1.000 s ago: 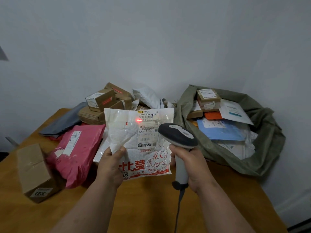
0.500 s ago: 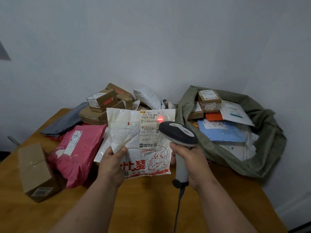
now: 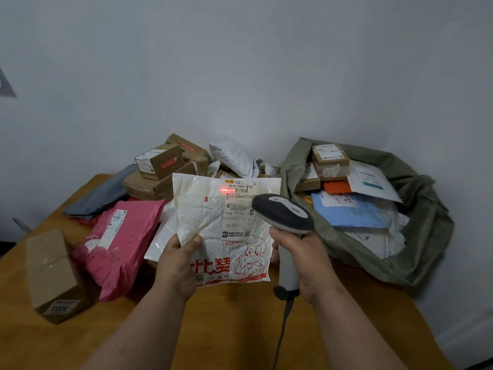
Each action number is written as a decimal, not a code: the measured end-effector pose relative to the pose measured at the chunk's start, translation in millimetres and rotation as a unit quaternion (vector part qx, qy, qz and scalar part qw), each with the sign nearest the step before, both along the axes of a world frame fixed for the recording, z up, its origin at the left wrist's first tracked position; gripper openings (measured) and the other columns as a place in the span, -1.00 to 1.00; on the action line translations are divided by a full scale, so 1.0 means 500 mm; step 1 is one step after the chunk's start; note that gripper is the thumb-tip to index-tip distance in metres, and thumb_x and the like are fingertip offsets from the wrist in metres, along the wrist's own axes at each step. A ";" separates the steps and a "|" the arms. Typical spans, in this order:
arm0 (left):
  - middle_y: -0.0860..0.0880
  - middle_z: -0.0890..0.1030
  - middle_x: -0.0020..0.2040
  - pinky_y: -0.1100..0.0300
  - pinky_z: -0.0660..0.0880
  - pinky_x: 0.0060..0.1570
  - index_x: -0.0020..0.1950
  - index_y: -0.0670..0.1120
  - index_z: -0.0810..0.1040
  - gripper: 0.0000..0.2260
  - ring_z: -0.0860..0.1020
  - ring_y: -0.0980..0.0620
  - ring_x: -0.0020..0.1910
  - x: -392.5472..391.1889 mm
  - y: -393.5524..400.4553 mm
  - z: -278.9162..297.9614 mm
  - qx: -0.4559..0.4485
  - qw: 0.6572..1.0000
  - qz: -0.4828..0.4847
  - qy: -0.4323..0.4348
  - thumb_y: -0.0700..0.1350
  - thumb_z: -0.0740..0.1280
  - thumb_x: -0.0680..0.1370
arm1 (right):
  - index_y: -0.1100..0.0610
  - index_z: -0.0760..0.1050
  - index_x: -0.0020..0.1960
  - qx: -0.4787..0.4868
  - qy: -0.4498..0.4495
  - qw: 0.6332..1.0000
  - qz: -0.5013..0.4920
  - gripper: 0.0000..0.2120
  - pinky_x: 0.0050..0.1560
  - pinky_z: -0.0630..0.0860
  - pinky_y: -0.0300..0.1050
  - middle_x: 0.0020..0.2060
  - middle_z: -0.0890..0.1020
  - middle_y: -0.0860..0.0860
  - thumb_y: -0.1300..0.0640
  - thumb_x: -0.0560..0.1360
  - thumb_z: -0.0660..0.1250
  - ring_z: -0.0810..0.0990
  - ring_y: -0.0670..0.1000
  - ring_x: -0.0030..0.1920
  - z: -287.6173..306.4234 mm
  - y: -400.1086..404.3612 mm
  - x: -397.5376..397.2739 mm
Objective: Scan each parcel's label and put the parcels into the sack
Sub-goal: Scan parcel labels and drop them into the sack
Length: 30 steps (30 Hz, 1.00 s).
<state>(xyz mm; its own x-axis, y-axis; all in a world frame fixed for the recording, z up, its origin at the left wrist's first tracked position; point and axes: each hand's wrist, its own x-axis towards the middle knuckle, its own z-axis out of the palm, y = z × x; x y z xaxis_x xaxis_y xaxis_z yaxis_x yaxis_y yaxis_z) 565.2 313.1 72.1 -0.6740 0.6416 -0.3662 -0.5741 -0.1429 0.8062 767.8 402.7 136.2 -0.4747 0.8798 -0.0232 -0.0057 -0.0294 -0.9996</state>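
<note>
My left hand (image 3: 178, 263) holds a white padded mailer (image 3: 213, 222) with red print upright over the table, gripping its lower left part. Its shipping label (image 3: 238, 206) faces me, and a red scan line glows across the label's top. In my right hand (image 3: 306, 260) is a grey and black handheld scanner (image 3: 284, 217), its head aimed at the label from the right. An open olive-green sack (image 3: 416, 252) lies at the right, with several parcels inside it.
A pink mailer (image 3: 120, 244) and a brown box (image 3: 50, 273) lie at the left on the wooden table (image 3: 240, 324). Stacked brown boxes (image 3: 157, 169), a grey mailer (image 3: 101, 193) and a white bag (image 3: 234, 156) sit at the back against the wall. The scanner's cable hangs down toward me.
The red scan spot has shifted across the label's top, first right, then back left into a line. The mailer and both hands have barely moved.
</note>
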 end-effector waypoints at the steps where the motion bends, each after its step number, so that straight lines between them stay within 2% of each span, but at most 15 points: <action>1: -0.17 0.68 0.10 -0.34 0.58 -0.16 0.17 0.00 0.60 -0.80 0.65 -0.29 0.02 0.002 0.002 -0.001 -0.002 1.000 0.000 0.002 -0.22 0.34 0.59 | 0.00 0.62 -0.13 -0.002 0.002 1.000 0.000 -0.94 -0.23 0.54 -0.06 -0.37 0.63 -0.05 0.08 0.48 0.49 0.61 -0.06 -0.38 -0.001 0.003 0.002; 3: -0.16 0.69 0.09 -0.34 0.58 -0.16 0.14 0.02 0.62 -0.81 0.65 -0.30 0.03 0.007 0.006 -0.001 -0.004 1.000 -0.003 0.006 -0.21 0.35 0.59 | 0.00 0.63 -0.12 -0.007 0.007 1.000 0.002 -0.95 -0.25 0.56 -0.07 -0.36 0.63 -0.05 0.09 0.48 0.49 0.61 -0.06 -0.38 -0.002 0.008 0.007; 5: -0.16 0.68 0.11 -0.42 0.54 -0.07 0.13 0.04 0.61 -0.81 0.64 -0.31 0.06 0.015 0.012 0.000 -0.010 1.000 -0.003 0.009 -0.21 0.35 0.59 | 0.01 0.62 -0.10 -0.011 0.007 1.000 0.002 -0.94 -0.24 0.56 -0.05 -0.36 0.63 -0.04 0.09 0.47 0.50 0.61 -0.06 -0.39 -0.005 0.015 0.013; 8: -0.17 0.67 0.13 -0.49 0.49 0.01 0.15 0.03 0.61 -0.81 0.62 -0.32 0.09 0.028 0.020 0.003 -0.017 1.000 -0.004 0.014 -0.21 0.34 0.60 | 0.02 0.63 -0.07 -0.022 -0.001 1.000 -0.002 -0.90 -0.13 0.59 0.08 -0.35 0.65 -0.04 0.06 0.46 0.51 0.63 -0.04 -0.34 -0.011 0.028 0.024; 10: -0.18 0.67 0.13 -0.50 0.48 0.00 0.18 0.01 0.60 -0.79 0.62 -0.33 0.09 0.036 0.027 0.005 -0.016 1.000 -0.008 0.015 -0.21 0.34 0.60 | 0.00 0.64 -0.05 -0.036 -0.007 0.999 -0.015 -0.89 0.00 0.61 0.17 -0.31 0.69 -0.07 0.04 0.45 0.52 0.66 0.00 -0.22 -0.017 0.041 0.033; 12: -0.19 0.68 0.12 -0.48 0.50 -0.01 0.22 0.00 0.59 -0.78 0.62 -0.33 0.08 0.045 0.036 0.008 -0.014 1.000 -0.013 0.015 -0.20 0.33 0.60 | -0.08 0.63 -0.01 -0.049 -0.011 0.998 -0.039 -0.84 0.03 0.60 0.12 -0.20 0.73 -0.12 0.02 0.43 0.53 0.67 0.01 -0.06 -0.023 0.057 0.045; 14: -0.21 0.68 0.11 -0.47 0.51 -0.01 0.25 -0.03 0.58 -0.77 0.63 -0.35 0.08 0.057 0.049 0.012 -0.007 1.000 -0.022 0.014 -0.20 0.32 0.60 | -0.07 0.62 0.05 -0.063 -0.011 0.996 -0.059 -0.76 0.12 0.58 0.15 -0.05 0.73 -0.05 0.02 0.41 0.55 0.65 0.07 0.06 -0.031 0.078 0.064; 16: -0.22 0.69 0.09 -0.45 0.52 0.01 0.27 -0.05 0.56 -0.76 0.64 -0.34 0.06 0.068 0.065 0.017 -0.001 1.000 -0.030 0.008 -0.19 0.31 0.61 | 0.01 0.62 0.09 -0.089 -0.008 0.994 -0.063 -0.71 0.11 0.61 0.19 -0.01 0.74 0.06 0.03 0.40 0.55 0.69 0.15 0.04 -0.042 0.099 0.087; 18: -0.23 0.69 0.09 -0.44 0.51 0.04 0.28 -0.07 0.54 -0.76 0.65 -0.34 0.06 0.080 0.084 0.019 0.002 0.999 -0.035 -0.006 -0.18 0.30 0.62 | 0.08 0.63 0.12 -0.119 -0.002 0.992 -0.043 -0.70 -0.07 0.65 0.08 -0.07 0.76 0.07 0.05 0.42 0.53 0.74 0.13 -0.08 -0.053 0.117 0.110; 19: -0.23 0.69 0.09 -0.43 0.52 0.05 0.28 -0.08 0.54 -0.77 0.65 -0.34 0.06 0.086 0.095 0.021 0.002 0.999 -0.036 -0.013 -0.18 0.29 0.62 | 0.10 0.63 0.14 -0.135 0.005 0.990 -0.029 -0.69 -0.09 0.65 0.07 -0.08 0.76 0.07 0.07 0.42 0.52 0.75 0.11 -0.10 -0.058 0.124 0.121; 23: -0.20 0.70 0.07 -0.37 0.55 0.06 0.24 -0.07 0.53 -0.80 0.67 -0.29 0.03 0.111 0.153 0.039 -0.027 0.999 -0.026 -0.007 -0.16 0.33 0.62 | 0.12 0.63 0.18 -0.181 0.029 0.983 -0.003 -0.51 0.14 0.61 0.23 -0.01 0.75 0.11 0.02 0.28 0.56 0.75 0.16 -0.01 -0.075 0.152 0.154; 25: -0.18 0.69 0.08 -0.34 0.56 0.09 0.31 -0.04 0.49 -0.73 0.68 -0.25 0.02 0.122 0.193 0.057 -0.046 0.998 -0.031 0.028 -0.11 0.34 0.62 | 0.13 0.62 0.18 -0.203 0.053 0.978 -0.017 -0.54 0.08 0.63 0.25 0.00 0.75 0.14 0.06 0.31 0.55 0.74 0.19 -0.01 -0.079 0.172 0.165; 27: -0.15 0.68 0.06 -0.28 0.60 0.03 0.37 -0.02 0.42 -0.68 0.70 -0.21 -0.03 0.132 0.239 0.078 -0.054 0.995 -0.049 0.062 -0.10 0.34 0.62 | 0.16 0.60 0.18 -0.226 0.085 0.969 -0.050 -0.60 -0.06 0.67 0.25 0.00 0.74 0.19 0.11 0.37 0.53 0.74 0.24 -0.03 -0.077 0.195 0.176; 28: -0.15 0.69 0.01 -0.24 0.62 -0.03 0.36 -0.01 0.40 -0.68 0.71 -0.20 -0.09 0.137 0.265 0.089 -0.047 0.994 -0.063 0.073 -0.14 0.33 0.62 | 0.17 0.60 0.19 -0.233 0.100 0.965 -0.075 -0.61 -0.06 0.67 0.28 0.00 0.74 0.20 0.12 0.39 0.52 0.74 0.26 -0.03 -0.075 0.208 0.180; 30: -0.15 0.72 -0.10 -0.21 0.65 -0.15 0.28 0.01 0.38 -0.69 0.72 -0.18 -0.17 0.154 0.318 0.116 -0.022 0.991 -0.102 0.078 -0.26 0.31 0.59 | 0.17 0.58 0.23 -0.234 0.114 0.957 -0.128 -0.60 0.08 0.62 0.35 0.01 0.74 0.20 0.12 0.43 0.51 0.73 0.28 0.01 -0.072 0.235 0.191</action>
